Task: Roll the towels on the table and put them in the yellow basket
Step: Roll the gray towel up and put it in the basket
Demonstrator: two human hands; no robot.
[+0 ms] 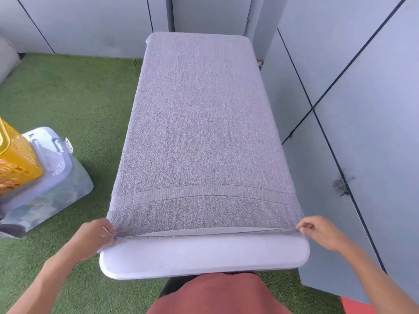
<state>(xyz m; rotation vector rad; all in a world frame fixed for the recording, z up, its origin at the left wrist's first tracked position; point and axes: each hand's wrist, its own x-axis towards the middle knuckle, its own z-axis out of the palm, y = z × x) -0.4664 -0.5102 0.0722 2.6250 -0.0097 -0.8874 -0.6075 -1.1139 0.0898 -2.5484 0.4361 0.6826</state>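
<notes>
While both hands are pinching the near corners, the roll is waiting to start.
Left hand (pixel 99 234) and right hand (pixel 317 231) are gripping the grey towel (pixel 204 123); its long axis is stretching straight away from the fingers.

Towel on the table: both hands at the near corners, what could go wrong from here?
1. The left hand and right hand only pinch the grey towel at its corners; uneven rolling may skew it.
2. The towel reaches the table side edges, so it could slide off.
3. The yellow basket sits off to the left, partly out of view.
</notes>
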